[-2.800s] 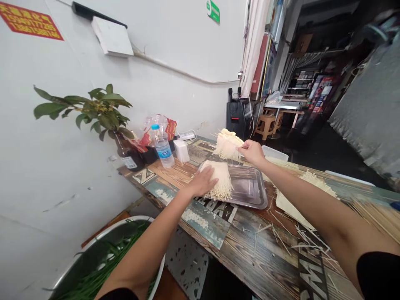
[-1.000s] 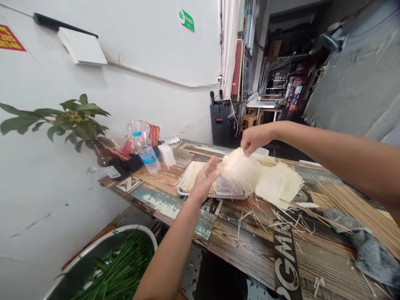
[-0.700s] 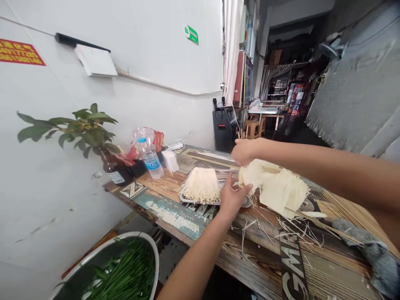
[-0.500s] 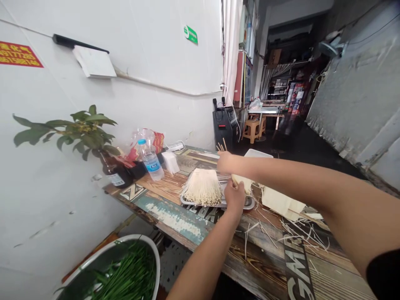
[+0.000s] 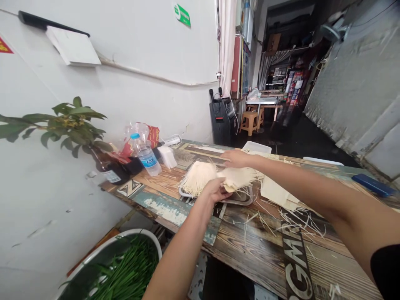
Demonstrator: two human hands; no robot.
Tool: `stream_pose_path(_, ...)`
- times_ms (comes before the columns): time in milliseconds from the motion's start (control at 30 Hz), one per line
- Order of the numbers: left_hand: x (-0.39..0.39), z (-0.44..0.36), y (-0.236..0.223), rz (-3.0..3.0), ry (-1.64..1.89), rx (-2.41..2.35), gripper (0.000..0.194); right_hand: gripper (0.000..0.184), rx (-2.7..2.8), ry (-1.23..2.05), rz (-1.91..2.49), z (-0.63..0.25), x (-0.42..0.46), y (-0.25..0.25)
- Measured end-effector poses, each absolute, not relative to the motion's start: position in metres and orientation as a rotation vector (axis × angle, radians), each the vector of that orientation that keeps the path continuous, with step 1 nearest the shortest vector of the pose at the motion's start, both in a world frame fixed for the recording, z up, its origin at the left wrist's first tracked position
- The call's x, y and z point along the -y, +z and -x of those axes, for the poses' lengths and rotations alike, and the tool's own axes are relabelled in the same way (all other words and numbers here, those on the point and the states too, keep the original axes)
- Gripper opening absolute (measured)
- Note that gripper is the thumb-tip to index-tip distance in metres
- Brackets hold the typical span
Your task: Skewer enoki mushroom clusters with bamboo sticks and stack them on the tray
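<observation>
My left hand (image 5: 216, 189) grips the near left edge of a pale bean curd sheet (image 5: 242, 177), thumb above and fingers beneath, over a metal tray (image 5: 246, 203). Thin enoki strands stick out at the sheet's right side. My right hand (image 5: 236, 159) is just beyond the sheet, its fingers stretched to the left and apparently holding nothing; its fingertips are slightly blurred. A fanned pile of enoki mushrooms (image 5: 199, 177) lies on the tray's left part, beside my left hand. More flat bean curd sheets (image 5: 273, 192) lie to the right, partly hidden under my right forearm.
Loose enoki strands (image 5: 303, 221) litter the wooden table (image 5: 250, 254). A water bottle (image 5: 148, 158), napkins (image 5: 168, 156) and a brown bottle (image 5: 108, 168) with leafy branches stand left. A white container (image 5: 256, 147) is behind; a blue case (image 5: 371, 184) lies right. Below is a basin (image 5: 158, 241) of green stalks.
The thin sticks seen in my right hand are no longer visible, and that hand has opened and moved right. My left hand has shifted left, now on a spread sheet. The view has turned slightly right.
</observation>
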State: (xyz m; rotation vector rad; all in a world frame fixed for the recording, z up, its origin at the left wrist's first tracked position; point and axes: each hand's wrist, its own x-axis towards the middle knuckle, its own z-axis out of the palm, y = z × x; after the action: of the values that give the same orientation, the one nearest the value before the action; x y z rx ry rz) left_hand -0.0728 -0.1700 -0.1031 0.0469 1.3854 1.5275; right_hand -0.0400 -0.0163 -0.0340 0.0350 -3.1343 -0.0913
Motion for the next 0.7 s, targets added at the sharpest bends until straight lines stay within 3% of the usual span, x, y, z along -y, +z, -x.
stream_pose_path(167, 0.167, 0.077, -0.099, -0.084, 1.372, -1.461, 0.022, 0.04, 3.119, 0.142, 0.193, -0.005, 0.007, -0.079)
stream_pose_path(333, 0.166, 0.071, -0.102, -0.192, 1.432, -1.672, 0.031, 0.04, 3.08, 0.147, 0.357, -0.01, 0.031, -0.1)
stream_pose_path(567, 0.217, 0.037, -0.11, -0.646, 1.568, -2.086, 0.08, 0.045, 3.121, 0.203, 0.32, -0.005, 0.036, -0.095)
stream_pose_path(700, 0.229, 0.015, -0.109, -1.016, 1.113, -2.646, 0.085, 0.048, 3.183, 0.317, 0.29, 0.002, 0.032, -0.09)
